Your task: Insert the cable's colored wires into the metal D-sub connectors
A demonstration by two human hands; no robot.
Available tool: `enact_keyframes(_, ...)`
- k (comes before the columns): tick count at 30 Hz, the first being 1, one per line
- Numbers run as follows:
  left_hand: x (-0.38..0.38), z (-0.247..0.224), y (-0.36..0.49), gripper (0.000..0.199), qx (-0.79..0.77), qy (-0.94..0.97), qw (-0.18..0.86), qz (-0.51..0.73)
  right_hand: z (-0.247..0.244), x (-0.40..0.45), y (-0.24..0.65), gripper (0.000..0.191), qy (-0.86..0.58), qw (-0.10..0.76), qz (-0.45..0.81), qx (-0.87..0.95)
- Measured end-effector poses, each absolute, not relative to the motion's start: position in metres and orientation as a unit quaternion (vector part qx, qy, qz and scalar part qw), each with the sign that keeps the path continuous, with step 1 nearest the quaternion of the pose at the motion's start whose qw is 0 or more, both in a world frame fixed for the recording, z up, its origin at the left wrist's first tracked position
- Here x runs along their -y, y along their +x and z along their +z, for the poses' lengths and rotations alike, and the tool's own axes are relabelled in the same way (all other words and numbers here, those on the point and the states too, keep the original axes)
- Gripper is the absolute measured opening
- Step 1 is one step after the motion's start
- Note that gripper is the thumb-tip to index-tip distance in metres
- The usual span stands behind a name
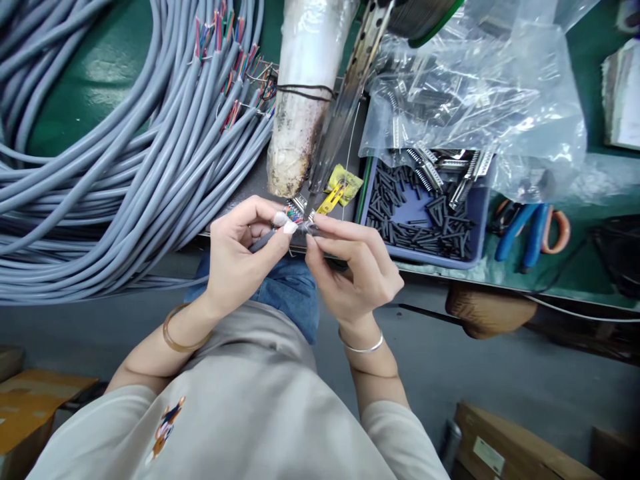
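Observation:
My left hand (250, 243) is closed around the end of a grey cable (263, 241), thumb and forefinger pinching near its coloured wires (294, 213). White covers sit on the tips of those fingers. Facing it, my right hand (353, 260) has its thumb and fingertips drawn together beside the same wires; what they pinch is too small to make out. Just beyond the fingertips lies a metal connector (299, 202), partly hidden. A soldering iron tip seems to reach down to this spot from the metal holder above. A yellow clip-like piece (332, 199) rests close by.
Bundled grey cables (150, 167) with stripped ends fill the left. A plastic-wrapped roll (303, 93) stands behind my hands. To the right are a blue tray (480, 230) of black tubes and connectors, a clear plastic bag (530, 100), and blue-handled pliers (537, 237). Cardboard boxes (505, 440) are on the floor.

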State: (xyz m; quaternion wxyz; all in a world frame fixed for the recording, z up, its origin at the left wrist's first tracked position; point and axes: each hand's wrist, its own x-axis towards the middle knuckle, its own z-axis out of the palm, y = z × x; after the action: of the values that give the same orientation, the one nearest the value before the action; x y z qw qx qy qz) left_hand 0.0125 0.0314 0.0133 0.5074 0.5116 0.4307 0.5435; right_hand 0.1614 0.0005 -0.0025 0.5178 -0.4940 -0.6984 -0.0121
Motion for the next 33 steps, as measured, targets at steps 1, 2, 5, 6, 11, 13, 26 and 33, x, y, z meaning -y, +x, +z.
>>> enact_keyframes(1,-0.031,0.013,0.012,0.023,-0.432,0.512,0.507,0.542,-0.003,0.0,0.161,0.019,-0.495,0.516,-0.013,0.698)
enact_keyframes(2,-0.031,0.013,0.012,0.023,-0.433,0.511,0.508,0.541,-0.003,0.0,0.161,0.019,-0.496,0.516,-0.014,0.698)
enact_keyframes(5,-0.031,0.012,0.012,0.023,-0.438,0.507,0.512,0.537,-0.004,0.0,0.161,0.019,-0.496,0.513,-0.014,0.7)
enact_keyframes(6,-0.031,0.012,0.012,0.022,-0.439,0.507,0.513,0.536,-0.004,0.0,0.161,0.02,-0.495,0.513,-0.014,0.701)
enact_keyframes(11,-0.03,0.014,0.012,0.013,-0.438,0.526,0.498,0.533,-0.003,-0.001,0.162,0.017,-0.493,0.517,-0.011,0.7)
enact_keyframes(13,-0.03,0.014,0.013,0.011,-0.44,0.539,0.484,0.531,-0.003,-0.001,0.162,0.017,-0.498,0.512,-0.011,0.7)
enact_keyframes(26,-0.03,0.023,0.012,0.013,-0.444,0.566,0.458,0.523,0.007,0.0,0.161,0.019,-0.514,0.496,-0.017,0.699)
enact_keyframes(33,-0.033,0.021,0.005,0.013,-0.457,0.538,0.524,0.477,0.007,0.003,0.161,0.019,-0.504,0.474,-0.027,0.721)
